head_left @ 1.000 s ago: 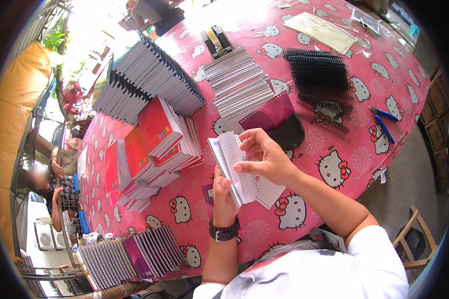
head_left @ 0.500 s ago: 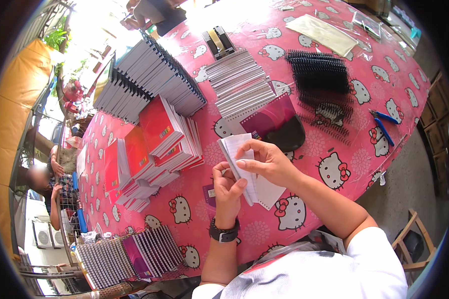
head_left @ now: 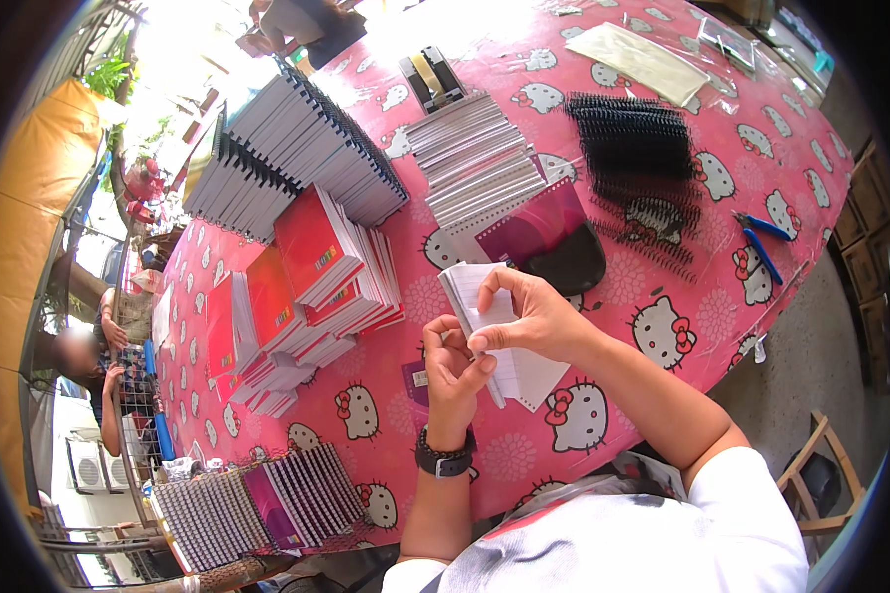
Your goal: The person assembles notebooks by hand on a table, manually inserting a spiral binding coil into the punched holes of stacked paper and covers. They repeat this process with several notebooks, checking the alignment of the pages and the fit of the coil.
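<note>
My two hands meet over a stack of white lined paper sheets (head_left: 504, 341) held above the pink patterned table (head_left: 663, 257). My right hand (head_left: 529, 316) pinches the top sheets from above, thumb and fingers closed on them. My left hand (head_left: 453, 368), a dark watch on its wrist, grips the stack's lower left edge. A magenta cover (head_left: 539, 227) and a black rounded cover (head_left: 564, 265) lie just beyond the paper.
Black spiral binding combs (head_left: 633, 148) lie at the far right, with blue-handled pliers (head_left: 761, 242) near the edge. Stacks of red notebooks (head_left: 307, 267), bound white notebooks (head_left: 297, 148) and punched page piles (head_left: 470, 163) fill the left and middle. A person stands at far left.
The paper stack has shifted slightly toward me and turned. My right hand's fingers have slid along the top sheets while my left hand has closed tighter on the edge.
</note>
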The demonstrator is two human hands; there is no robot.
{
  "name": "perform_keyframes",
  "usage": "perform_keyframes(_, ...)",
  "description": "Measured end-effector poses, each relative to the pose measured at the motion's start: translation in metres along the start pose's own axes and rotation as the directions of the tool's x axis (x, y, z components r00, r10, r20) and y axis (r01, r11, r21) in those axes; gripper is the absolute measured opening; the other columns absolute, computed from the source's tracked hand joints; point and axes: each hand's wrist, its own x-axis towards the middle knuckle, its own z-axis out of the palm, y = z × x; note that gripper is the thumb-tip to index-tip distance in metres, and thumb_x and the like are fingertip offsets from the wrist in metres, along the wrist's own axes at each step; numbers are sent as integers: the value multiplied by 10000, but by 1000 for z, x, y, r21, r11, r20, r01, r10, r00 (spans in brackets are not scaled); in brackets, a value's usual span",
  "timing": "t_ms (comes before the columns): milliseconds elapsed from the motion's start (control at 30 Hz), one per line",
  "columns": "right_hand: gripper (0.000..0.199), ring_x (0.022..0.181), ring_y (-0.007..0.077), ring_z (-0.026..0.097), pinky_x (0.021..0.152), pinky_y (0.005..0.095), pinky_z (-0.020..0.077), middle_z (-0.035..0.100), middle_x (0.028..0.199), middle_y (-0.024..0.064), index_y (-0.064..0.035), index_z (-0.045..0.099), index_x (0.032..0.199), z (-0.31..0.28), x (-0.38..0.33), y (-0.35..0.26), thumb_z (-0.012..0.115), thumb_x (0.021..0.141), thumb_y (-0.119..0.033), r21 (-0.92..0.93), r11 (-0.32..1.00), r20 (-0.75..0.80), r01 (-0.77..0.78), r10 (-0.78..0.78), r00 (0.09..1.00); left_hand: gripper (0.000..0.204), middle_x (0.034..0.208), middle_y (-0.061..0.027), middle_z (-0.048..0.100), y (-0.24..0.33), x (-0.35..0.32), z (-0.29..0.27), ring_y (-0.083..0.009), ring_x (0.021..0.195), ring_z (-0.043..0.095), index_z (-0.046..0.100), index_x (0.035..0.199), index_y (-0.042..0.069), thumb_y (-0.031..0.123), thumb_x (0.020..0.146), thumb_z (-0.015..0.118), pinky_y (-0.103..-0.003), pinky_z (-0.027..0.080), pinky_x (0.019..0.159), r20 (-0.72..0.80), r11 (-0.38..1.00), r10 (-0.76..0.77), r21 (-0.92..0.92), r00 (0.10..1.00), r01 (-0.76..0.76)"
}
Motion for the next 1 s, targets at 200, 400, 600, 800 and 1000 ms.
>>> perform_keyframes(200,424,817,79,479,698,234,399,527,857,6,-78,497,827,2,-1,-1,817,678,-313,14,1000,11,-27,27,1000,591,997,-46,517,0,-2,-3,-119,937,514,330,1170,68,137,732,721,-261,425,815,10,999,-29,-15,1000,29)
perform_keyframes(400,358,849,72,498,726,235,412,536,899,9,-71,495,855,-2,1,0,797,719,-206,19,999,20,-45,45,999,609,1025,-63,521,-4,1,-4,-138,965,517,326,1179,58,146,727,724,-285,419,849,14,997,-32,-67,999,33)
perform_keyframes(600,331,843,71,500,725,234,413,541,895,7,-70,498,858,0,0,0,782,737,-191,41,999,21,-35,34,999,611,1073,-88,510,-5,0,-11,-156,993,516,322,1199,48,147,736,709,-299,420,869,43,993,-63,-93,997,66)
perform_keyframes(800,314,842,64,497,719,225,413,541,891,3,-69,501,861,-1,0,1,770,750,-186,20,999,11,-42,42,999,685,1086,-163,519,-7,2,-8,-239,965,596,302,1236,17,363,755,645,-345,527,821,30,999,-47,12,998,47)
perform_keyframes(1000,270,866,66,515,726,230,431,548,929,19,-46,516,939,1,-1,2,724,792,-137,25,999,-40,-23,24,999,691,1120,-150,495,2,3,-4,-213,1046,544,305,1209,9,341,738,685,-347,470,898,76,983,-107,-142,991,117)
